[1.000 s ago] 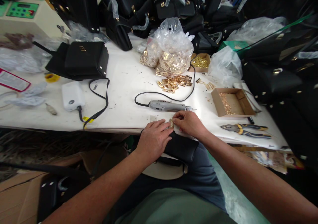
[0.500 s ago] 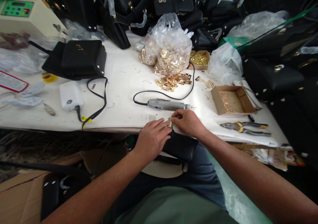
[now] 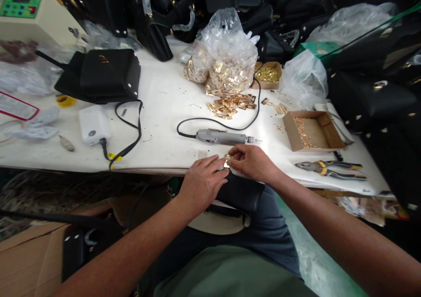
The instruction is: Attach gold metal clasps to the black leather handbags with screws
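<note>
A small gold-toned metal fitting (image 3: 226, 160) is held between two bare hands at the lower centre of the frame, above a black bag (image 3: 241, 191) that is propped between the near table edge and the lap. Over the past second little has been shifted: the fitting, shown darker and flatter half a second ago, is now lit by a brighter glint, by which a slight tilt or turn is suggested. The work in hand is judged to be at a stage of fine adjustment, with the fitting not yet let go. The right hand (image 3: 251, 162) is brought in from the lower right, its wrist bent inward, with the thumb and forefinger narrowed in a pinch at the fitting's right side. The left hand (image 3: 204, 183) is laid palm down from the lower left, its fingers stretched and slightly spread, their tips set against or just beside the fitting's left edge; whether the fitting is gripped by them cannot be told. Just above the hands, a grey electric screwdriver (image 3: 222, 136) is left lying untouched, while loose gold fittings (image 3: 230, 105) are heaped at upper centre and pliers (image 3: 332, 169) are seen at right.
</note>
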Demonstrator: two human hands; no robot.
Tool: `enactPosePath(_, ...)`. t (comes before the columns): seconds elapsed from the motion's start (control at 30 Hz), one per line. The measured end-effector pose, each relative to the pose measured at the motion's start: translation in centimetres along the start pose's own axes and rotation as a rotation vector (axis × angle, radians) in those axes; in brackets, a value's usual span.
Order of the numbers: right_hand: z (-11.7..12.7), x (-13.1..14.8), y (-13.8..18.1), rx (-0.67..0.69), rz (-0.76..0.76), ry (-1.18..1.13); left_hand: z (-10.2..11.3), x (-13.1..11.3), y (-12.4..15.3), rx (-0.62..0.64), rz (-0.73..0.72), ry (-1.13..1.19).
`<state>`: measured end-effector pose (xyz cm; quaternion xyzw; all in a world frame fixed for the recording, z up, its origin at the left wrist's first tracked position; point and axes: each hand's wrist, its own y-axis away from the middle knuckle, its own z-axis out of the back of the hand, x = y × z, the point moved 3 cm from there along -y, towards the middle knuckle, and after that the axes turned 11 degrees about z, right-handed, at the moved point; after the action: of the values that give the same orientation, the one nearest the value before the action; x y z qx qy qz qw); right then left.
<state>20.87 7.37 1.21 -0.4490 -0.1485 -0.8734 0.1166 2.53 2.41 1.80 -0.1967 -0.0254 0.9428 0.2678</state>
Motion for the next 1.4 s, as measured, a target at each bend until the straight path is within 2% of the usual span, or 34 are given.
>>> enactPosePath(0.2, 0.3, 0.0, 0.2, 0.07, 0.152, 0.093, 0.0, 0.0, 0.1, 0.002, 0.02, 0.016)
enactPosePath(0.57, -0.1, 1.3, 0.4, 0.053, 0.286, 0.267, 0.0, 0.0, 0.1, 0.026, 0.039, 0.03)
enactPosePath(1.13, 0.0, 0.3, 0.5, 0.027, 0.252, 0.17, 0.0, -0.2, 0.1, 0.038, 0.031, 0.021)
enactPosePath(1.4, 0.1, 0.3, 0.5, 0.013, 0.186, 0.104, 0.2, -0.2, 0.0, 0.034, 0.023, 0.016)
